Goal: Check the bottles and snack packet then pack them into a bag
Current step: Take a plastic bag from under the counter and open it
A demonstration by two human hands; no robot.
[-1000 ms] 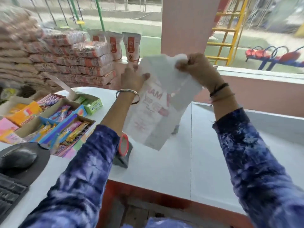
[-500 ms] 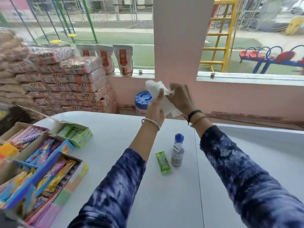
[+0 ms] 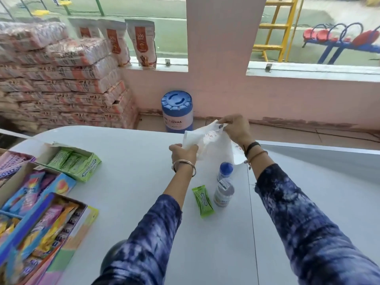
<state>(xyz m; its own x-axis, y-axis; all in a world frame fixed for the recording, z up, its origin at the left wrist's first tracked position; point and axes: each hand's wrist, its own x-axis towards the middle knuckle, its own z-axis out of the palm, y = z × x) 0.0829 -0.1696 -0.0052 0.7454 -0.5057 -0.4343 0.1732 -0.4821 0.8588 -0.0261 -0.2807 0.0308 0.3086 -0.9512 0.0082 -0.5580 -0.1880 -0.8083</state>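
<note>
A thin white plastic bag [image 3: 207, 141] with red print is stretched between both hands above the white counter [image 3: 127, 202]. My left hand [image 3: 183, 154] pinches its near-left edge and my right hand [image 3: 236, 128] grips its far upper edge. Below the bag stand two small bottles: one with a blue cap [image 3: 225, 171] and, just in front of it, one with a clear cap [image 3: 223, 193]. A green snack packet [image 3: 203, 199] lies flat to their left. All three rest apart from my hands.
Open boxes of colourful sweets [image 3: 39, 212] and a green box of packets [image 3: 72, 161] line the counter's left side. A blue-lidded drum [image 3: 177, 114] stands on the floor beyond the counter. Stacked sacks [image 3: 61, 83] fill the back left.
The hands have come down and apart, pulling the crumpled bag wider just above the bottles. The view has tilted downward, so the bottles and packet show fully.
</note>
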